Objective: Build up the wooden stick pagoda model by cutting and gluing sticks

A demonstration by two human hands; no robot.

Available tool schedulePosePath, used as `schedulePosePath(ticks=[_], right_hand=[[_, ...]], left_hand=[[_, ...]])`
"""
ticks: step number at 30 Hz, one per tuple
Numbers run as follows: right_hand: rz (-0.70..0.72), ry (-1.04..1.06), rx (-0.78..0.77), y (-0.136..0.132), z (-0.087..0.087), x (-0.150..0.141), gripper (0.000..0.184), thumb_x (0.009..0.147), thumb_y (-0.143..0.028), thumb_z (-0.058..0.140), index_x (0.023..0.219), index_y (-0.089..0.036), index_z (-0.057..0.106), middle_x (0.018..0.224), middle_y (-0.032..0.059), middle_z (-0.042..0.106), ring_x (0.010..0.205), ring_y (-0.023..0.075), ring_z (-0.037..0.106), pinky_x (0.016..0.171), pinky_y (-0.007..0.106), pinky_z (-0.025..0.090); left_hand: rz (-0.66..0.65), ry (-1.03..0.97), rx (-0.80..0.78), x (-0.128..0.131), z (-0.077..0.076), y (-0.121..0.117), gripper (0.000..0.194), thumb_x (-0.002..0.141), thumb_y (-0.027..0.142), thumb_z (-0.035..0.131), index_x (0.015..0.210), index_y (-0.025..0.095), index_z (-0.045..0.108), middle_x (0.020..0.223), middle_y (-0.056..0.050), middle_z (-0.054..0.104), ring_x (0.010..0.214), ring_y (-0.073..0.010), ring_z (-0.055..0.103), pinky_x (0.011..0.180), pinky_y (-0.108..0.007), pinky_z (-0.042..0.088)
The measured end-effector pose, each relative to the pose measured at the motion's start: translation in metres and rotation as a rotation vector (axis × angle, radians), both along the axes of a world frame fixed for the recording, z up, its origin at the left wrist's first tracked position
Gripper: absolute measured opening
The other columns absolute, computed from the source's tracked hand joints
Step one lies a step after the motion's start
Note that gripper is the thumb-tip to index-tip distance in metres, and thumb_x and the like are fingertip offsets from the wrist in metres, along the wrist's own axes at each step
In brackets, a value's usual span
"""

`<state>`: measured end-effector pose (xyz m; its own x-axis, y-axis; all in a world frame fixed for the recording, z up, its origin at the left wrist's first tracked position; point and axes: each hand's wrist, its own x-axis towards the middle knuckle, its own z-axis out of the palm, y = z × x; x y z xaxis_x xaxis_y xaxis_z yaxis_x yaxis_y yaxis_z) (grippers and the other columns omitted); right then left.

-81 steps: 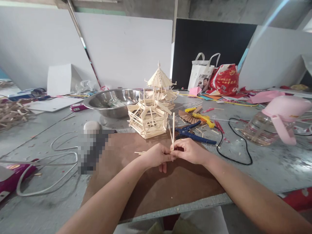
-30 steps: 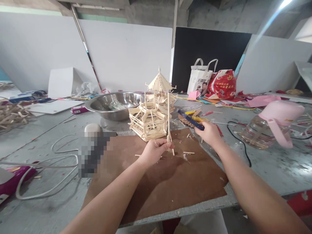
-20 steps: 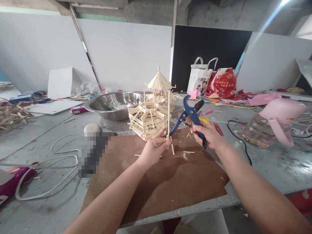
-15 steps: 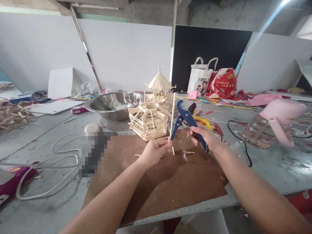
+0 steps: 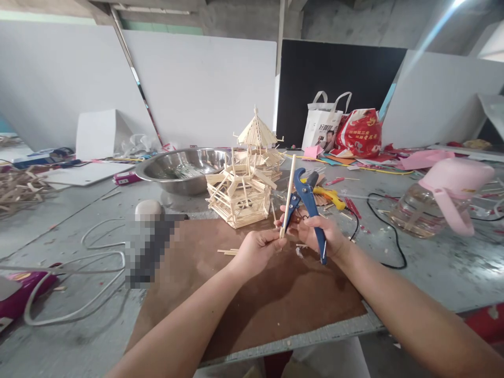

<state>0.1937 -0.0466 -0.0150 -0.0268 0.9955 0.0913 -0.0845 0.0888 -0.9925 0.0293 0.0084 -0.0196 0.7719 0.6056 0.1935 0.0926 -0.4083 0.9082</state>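
My left hand (image 5: pixel 264 251) pinches the lower end of a pale wooden stick (image 5: pixel 290 189), which stands nearly upright. My right hand (image 5: pixel 321 235) is closed round the handles of a blue pipe cutter (image 5: pixel 311 202), its jaw end pointing up beside the stick. Fingers of the right hand come close to the stick's lower part; whether they touch it I cannot tell. Straight ahead stands a pavilion model (image 5: pixel 240 197) built of such sticks, with a pointed roof (image 5: pixel 256 131) rising behind it. Short cut sticks (image 5: pixel 228 252) lie on the brown board (image 5: pixel 236 315) left of my hands.
A steel basin (image 5: pixel 177 181) sits behind the board at left. A yellow glue gun (image 5: pixel 331 197) with a black cord lies beyond my right hand. At right is a pink-lidded bottle (image 5: pixel 441 194). White cable (image 5: pixel 114 257) loops at left, and bags (image 5: pixel 360 134) stand at the back.
Both hands have moved slightly right, with the stick and pipe cutter. The pipe cutter is turned more upright, and the right hand's fingers reach nearer the stick.
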Motion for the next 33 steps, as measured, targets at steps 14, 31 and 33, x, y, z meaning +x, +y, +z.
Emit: schedulePosePath(ticks=[14, 31, 33], right_hand=[[-0.640, -1.076, -0.002, 0.010, 0.008, 0.055, 0.031, 0.067, -0.034, 0.050, 0.092, -0.017, 0.053, 0.088, 0.0075, 0.060, 0.083, 0.0211, 0.054, 0.072, 0.030, 0.039], [-0.295, -1.224, 0.084, 0.004, 0.005, 0.021, 0.037, 0.066, -0.028, 0.052, 0.103, -0.020, 0.050, 0.092, 0.0060, 0.060, 0.082, 0.0192, 0.055, 0.068, 0.025, 0.037], [-0.290, -1.206, 0.079, 0.003, 0.005, 0.022, 0.036, 0.066, -0.027, 0.052, 0.101, -0.019, 0.051, 0.091, 0.0057, 0.061, 0.080, 0.0188, 0.055, 0.067, 0.024, 0.037]], left_hand=[[0.381, 0.271, 0.218, 0.010, 0.007, 0.016, 0.030, 0.074, 0.034, 0.042, 0.054, 0.015, 0.055, 0.046, 0.004, 0.041, 0.048, -0.0088, 0.036, 0.048, -0.019, 0.027], [0.570, 0.765, 0.714, 0.024, 0.025, 0.020, 0.031, 0.082, 0.031, 0.032, 0.089, 0.022, 0.061, 0.079, -0.009, 0.064, 0.077, -0.0227, 0.058, 0.061, -0.029, 0.038], [0.546, 0.791, 0.707, 0.025, 0.027, 0.019, 0.030, 0.081, 0.030, 0.033, 0.089, 0.021, 0.060, 0.080, -0.009, 0.064, 0.078, -0.0230, 0.058, 0.063, -0.030, 0.039]])
